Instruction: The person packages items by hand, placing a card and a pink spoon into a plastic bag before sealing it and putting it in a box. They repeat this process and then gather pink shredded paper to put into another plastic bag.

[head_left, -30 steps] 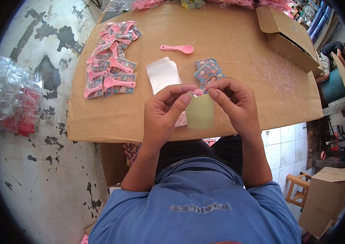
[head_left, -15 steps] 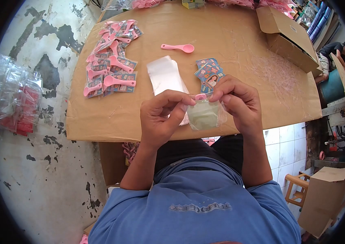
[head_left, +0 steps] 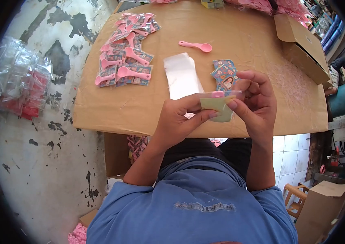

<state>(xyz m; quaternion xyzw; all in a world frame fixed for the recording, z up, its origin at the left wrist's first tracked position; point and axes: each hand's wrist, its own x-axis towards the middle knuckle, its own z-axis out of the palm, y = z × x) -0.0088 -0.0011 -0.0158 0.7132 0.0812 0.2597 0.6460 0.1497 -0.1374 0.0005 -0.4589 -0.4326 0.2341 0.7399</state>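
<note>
A small clear plastic bag is held up between my hands over the front of the table. A pale green card-like sheet shows through it, and a pink piece, probably a spoon end, shows at its top. My left hand pinches the bag's left side, thumb across its front. On the right edge, my right hand presses its thumb, with the fingers curled and partly hidden behind. Just beyond lie a stack of clear bags and a few blue printed cards. A loose pink spoon rests farther back.
Several packed pink spoons with cards lie at the table's left. An open cardboard box stands at the right, near scattered clear strands. Plastic packs hang on the left wall. Another person bends at the far right.
My left thumb has moved down across the bag's front, and my right fingers have lifted and curled behind its edge. The whole view has shifted slightly.
</note>
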